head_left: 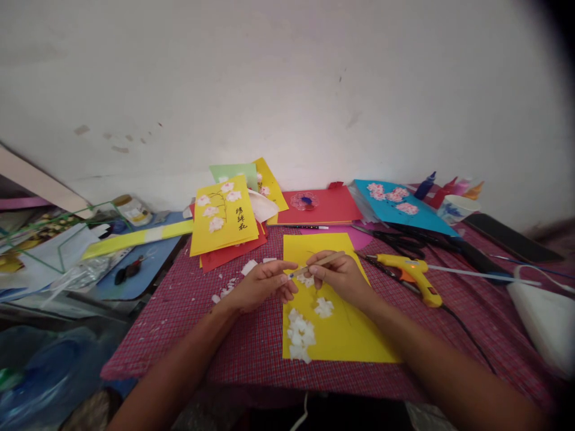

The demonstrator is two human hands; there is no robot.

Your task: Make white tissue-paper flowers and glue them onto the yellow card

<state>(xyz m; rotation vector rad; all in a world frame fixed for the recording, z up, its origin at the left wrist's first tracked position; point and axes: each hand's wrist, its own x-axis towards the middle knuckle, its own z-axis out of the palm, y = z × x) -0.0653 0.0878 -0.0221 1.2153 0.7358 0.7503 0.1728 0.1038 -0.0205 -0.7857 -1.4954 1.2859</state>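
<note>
My right hand point(339, 276) holds a slim tan stick point(327, 259) in a pen-like grip, its tip pointing left. That tip meets the thumb and forefinger of my left hand point(266, 284), where a tiny whitish-blue bit shows, too small to name. The left fingers are curled. Under both hands lies a yellow sheet point(354, 335) with thin drawn lines. White paper scraps form a large cluster point(300, 336) at its lower left and a smaller cluster point(324, 307) near the middle. Another cluster point(306, 280) is partly hidden by my hands.
Loose white scraps point(224, 290) lie left of the sheet on the checked cloth point(179, 335). A yellow glue gun point(415, 275) and black scissors point(399, 239) lie to the right. Behind are finished flower cards point(227, 218), a palette point(304, 201), a blue card point(399, 203) and paint bottles point(444, 190).
</note>
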